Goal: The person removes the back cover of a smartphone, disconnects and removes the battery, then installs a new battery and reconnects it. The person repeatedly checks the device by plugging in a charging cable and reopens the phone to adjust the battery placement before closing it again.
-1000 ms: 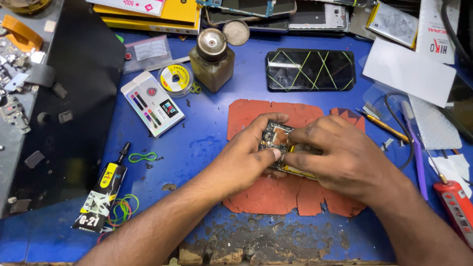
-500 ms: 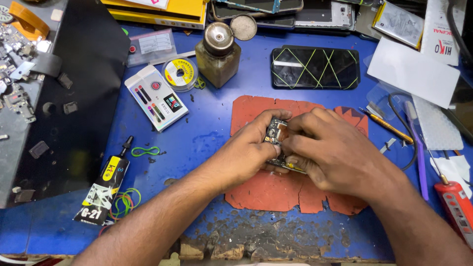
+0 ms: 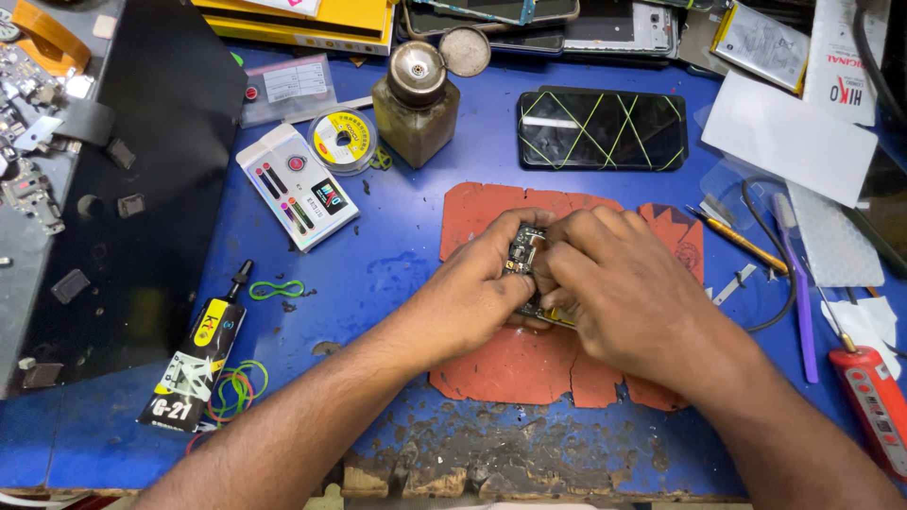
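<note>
Both hands meet over a worn red rubber mat on a blue worktop. My left hand and my right hand together grip a small opened phone, its dark circuit board showing between the fingertips. A yellowish edge of the device peeks out under my right palm. Most of the phone is hidden by the fingers.
A black phone bound with green rubber bands lies behind the mat. A brown dispenser bottle, a solder wire spool, a white tool card and a glue tube are to the left. Purple tool, red tool lie right.
Both hands have stayed on the phone over the mat, with the fingers shifting slightly around the board. The view has tilted a little.
</note>
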